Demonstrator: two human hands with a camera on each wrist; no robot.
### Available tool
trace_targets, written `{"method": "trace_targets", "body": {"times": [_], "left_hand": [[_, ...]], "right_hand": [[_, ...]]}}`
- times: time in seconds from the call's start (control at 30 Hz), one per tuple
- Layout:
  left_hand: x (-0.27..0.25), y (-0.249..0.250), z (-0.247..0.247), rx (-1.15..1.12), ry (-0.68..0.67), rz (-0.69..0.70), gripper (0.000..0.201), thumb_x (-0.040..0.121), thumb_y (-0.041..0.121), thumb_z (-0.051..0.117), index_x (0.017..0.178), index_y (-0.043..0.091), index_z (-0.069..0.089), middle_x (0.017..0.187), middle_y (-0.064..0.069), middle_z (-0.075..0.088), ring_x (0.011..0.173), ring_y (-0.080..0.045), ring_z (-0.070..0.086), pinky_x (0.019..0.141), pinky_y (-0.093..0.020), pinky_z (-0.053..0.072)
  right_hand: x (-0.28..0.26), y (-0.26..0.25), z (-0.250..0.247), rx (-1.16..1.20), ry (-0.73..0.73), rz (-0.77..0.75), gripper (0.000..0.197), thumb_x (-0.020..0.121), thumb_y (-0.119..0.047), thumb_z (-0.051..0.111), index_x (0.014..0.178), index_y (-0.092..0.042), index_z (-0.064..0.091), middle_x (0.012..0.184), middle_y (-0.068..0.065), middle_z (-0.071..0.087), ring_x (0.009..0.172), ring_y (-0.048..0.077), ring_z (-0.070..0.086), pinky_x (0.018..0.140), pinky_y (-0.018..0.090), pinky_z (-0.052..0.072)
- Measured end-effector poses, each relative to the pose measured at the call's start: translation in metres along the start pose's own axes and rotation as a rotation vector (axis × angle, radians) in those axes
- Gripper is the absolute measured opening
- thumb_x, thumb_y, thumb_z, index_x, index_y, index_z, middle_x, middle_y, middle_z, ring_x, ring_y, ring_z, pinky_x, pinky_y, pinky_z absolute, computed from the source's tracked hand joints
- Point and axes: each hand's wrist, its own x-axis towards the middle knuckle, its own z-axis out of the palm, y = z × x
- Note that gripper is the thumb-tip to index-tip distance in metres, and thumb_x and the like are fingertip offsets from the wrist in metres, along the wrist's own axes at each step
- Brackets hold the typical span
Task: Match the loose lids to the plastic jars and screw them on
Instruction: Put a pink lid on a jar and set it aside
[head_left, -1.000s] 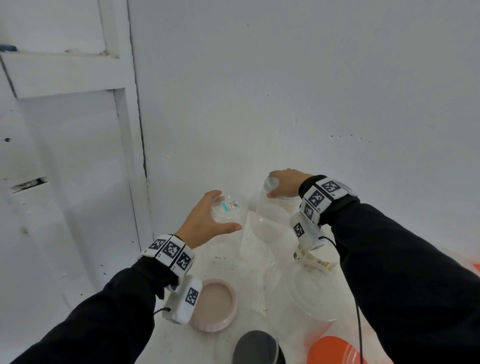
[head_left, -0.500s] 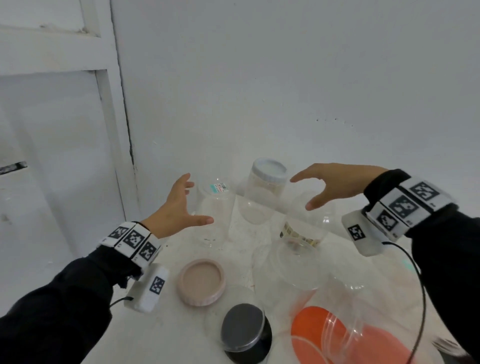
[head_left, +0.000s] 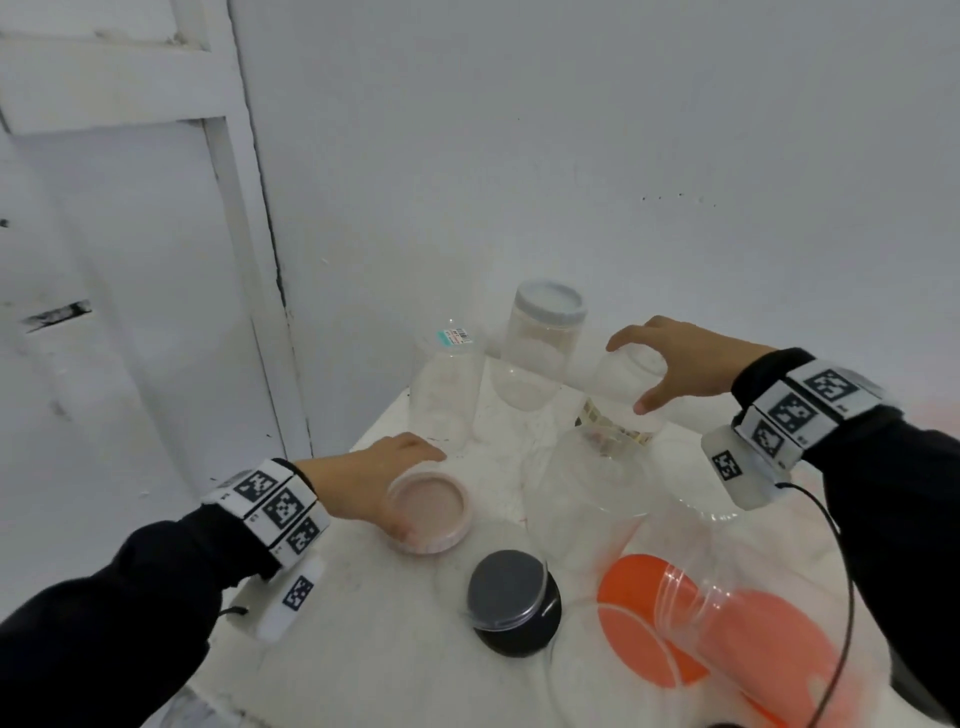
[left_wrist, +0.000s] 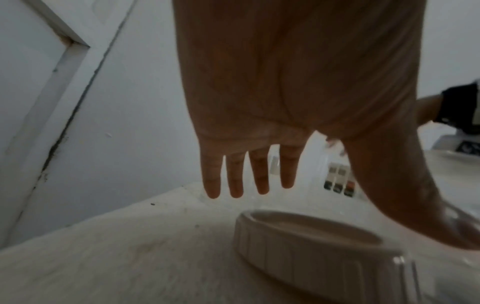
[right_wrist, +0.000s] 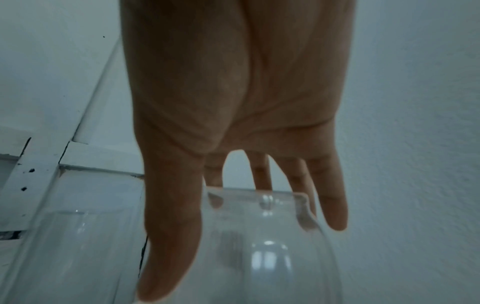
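A pink lid lies open side up on the white table. My left hand is spread over it with straight fingers past its far rim and the thumb at its near rim; the lid still sits on the table. My right hand arches over the mouth of a clear labelled jar, thumb on one side and fingers on the other; contact with the jar is unclear. At the back stand a jar with a white lid and an open clear jar with a sticker.
A black lid sits under a clear jar in front. An orange lid lies at the front right with a clear jar on its side over it. Another wide clear jar stands mid-table. A white wall and a door frame close off the back and left.
My left hand came down from beside the sticker jar to the pink lid. My right hand dropped from mid-air onto the labelled jar's mouth. The view tilted downward.
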Motion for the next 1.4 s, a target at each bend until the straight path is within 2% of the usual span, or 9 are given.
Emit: {"method": "trace_targets", "body": {"times": [0.2,0.4,0.53,0.63,0.73,0.93,1.03,1.17,1.4], "left_hand": [[0.012,0.001,0.013,0.061,-0.095,0.053,0.108,0.065,0.038,0.083,0.146,0.033,0.011,0.150,0.008,0.009,0.137,-0.012,0.011,0.115,-0.033,0.014],[0.013,0.007,0.014,0.097,0.011,-0.022,0.096,0.067,0.031,0.082,0.144,0.024,0.024,0.142,0.005,0.025,0.131,-0.014,0.025,0.108,-0.026,0.022],[-0.001,0.014,0.003,0.037,0.106,-0.047,0.102,0.057,0.048,0.077,0.143,0.026,0.026,0.139,0.008,0.028,0.130,-0.014,0.027,0.110,-0.029,0.024],[-0.013,0.031,-0.010,0.057,0.194,-0.027,0.113,0.046,0.069,0.062,0.144,0.027,0.025,0.138,0.008,0.029,0.130,-0.014,0.028,0.110,-0.030,0.025],[-0.023,0.059,-0.016,-0.016,0.349,0.037,0.110,0.045,0.068,0.061,0.142,0.026,0.030,0.137,0.007,0.032,0.127,-0.012,0.032,0.108,-0.033,0.030],[-0.022,0.128,-0.007,-0.152,0.532,0.191,0.102,0.046,0.064,0.067,0.137,0.032,0.035,0.132,0.013,0.035,0.121,-0.004,0.035,0.098,-0.022,0.034],[-0.012,0.171,0.004,-0.181,0.580,0.263,0.095,0.046,0.064,0.068,0.132,0.040,0.035,0.126,0.018,0.037,0.114,0.003,0.037,0.086,-0.009,0.037],[0.005,0.234,0.025,-0.202,0.603,0.363,0.095,0.046,0.066,0.068,0.131,0.040,0.036,0.122,0.031,0.033,0.111,0.015,0.037,0.082,-0.008,0.040],[0.035,0.327,0.074,-0.248,0.569,0.486,0.096,0.049,0.063,0.071,0.135,0.037,0.038,0.125,0.025,0.037,0.116,0.009,0.039,0.088,-0.017,0.041]], "right_hand": [[-0.020,0.005,-0.011,0.039,0.126,0.017,0.081,0.069,-0.018,0.081,0.134,-0.034,0.035,0.129,0.003,0.031,0.101,0.023,0.045,0.079,0.029,0.042],[-0.037,0.011,-0.014,0.018,0.240,0.007,0.093,0.061,-0.017,0.085,0.138,-0.031,0.035,0.131,0.004,0.022,0.119,0.025,0.031,0.090,0.037,0.045],[-0.051,0.017,-0.017,-0.031,0.354,0.015,0.092,0.059,-0.028,0.087,0.137,-0.026,0.038,0.133,0.005,0.027,0.120,0.026,0.036,0.087,0.040,0.044],[-0.062,0.027,-0.018,0.086,0.392,-0.003,0.093,0.061,-0.028,0.086,0.139,-0.019,0.036,0.134,0.008,0.030,0.116,0.026,0.041,0.091,0.032,0.040],[-0.077,0.038,-0.017,0.155,0.444,-0.008,0.089,0.063,-0.025,0.084,0.136,-0.011,0.034,0.134,0.008,0.036,0.115,0.021,0.041,0.089,0.026,0.035],[-0.133,0.066,-0.014,0.211,0.573,0.000,0.083,0.060,-0.016,0.081,0.124,-0.004,0.030,0.118,0.006,0.033,0.110,0.028,0.040,0.083,0.033,0.041],[-0.175,0.092,-0.014,0.227,0.638,0.018,0.095,0.057,-0.014,0.084,0.133,-0.007,0.027,0.125,0.010,0.027,0.116,0.030,0.034,0.089,0.032,0.035],[-0.238,0.129,-0.008,0.325,0.675,0.106,0.103,0.053,-0.026,0.089,0.137,-0.013,0.031,0.130,0.009,0.026,0.116,0.028,0.039,0.097,0.038,0.041],[-0.335,0.183,0.027,0.541,0.703,0.240,0.086,0.062,-0.030,0.085,0.131,-0.013,0.038,0.119,-0.003,0.038,0.098,0.015,0.052,0.072,0.021,0.041]]}}
